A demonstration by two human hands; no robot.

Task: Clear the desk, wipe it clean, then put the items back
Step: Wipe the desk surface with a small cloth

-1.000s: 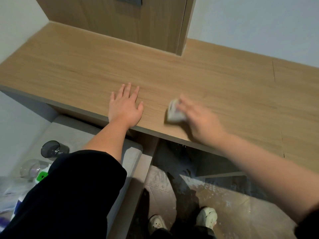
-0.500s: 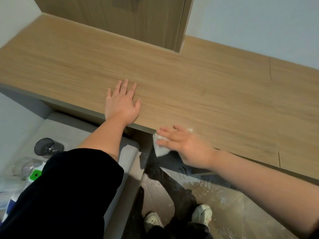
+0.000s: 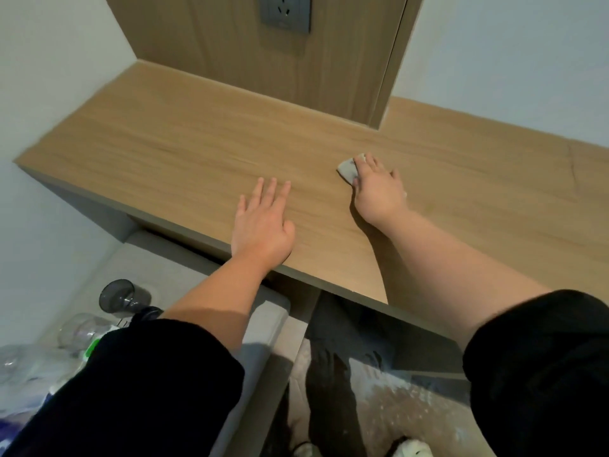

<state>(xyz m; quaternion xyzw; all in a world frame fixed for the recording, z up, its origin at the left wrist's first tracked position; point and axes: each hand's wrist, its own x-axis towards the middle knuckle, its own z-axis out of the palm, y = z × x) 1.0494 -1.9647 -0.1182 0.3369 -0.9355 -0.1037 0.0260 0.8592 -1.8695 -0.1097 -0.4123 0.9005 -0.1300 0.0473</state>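
Desk [image 3: 164,153] (one) is judged mid-wipe: within the last half-second the cloth [image 3: 347,168] (one) has been carried from the near edge back to mid-surface. Of two hands, the left hand [image 3: 262,222] is kept flat, fingers spread; the right hand [image 3: 379,189] is pressed on the cloth, fingers straight. Two glasses [image 3: 117,295] are seen on the grey seat [image 3: 184,258], so their return is still ahead.

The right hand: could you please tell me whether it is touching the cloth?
Touching. The head view shows the right hand with its fingers laid flat over the cloth, pressing it onto the desk.
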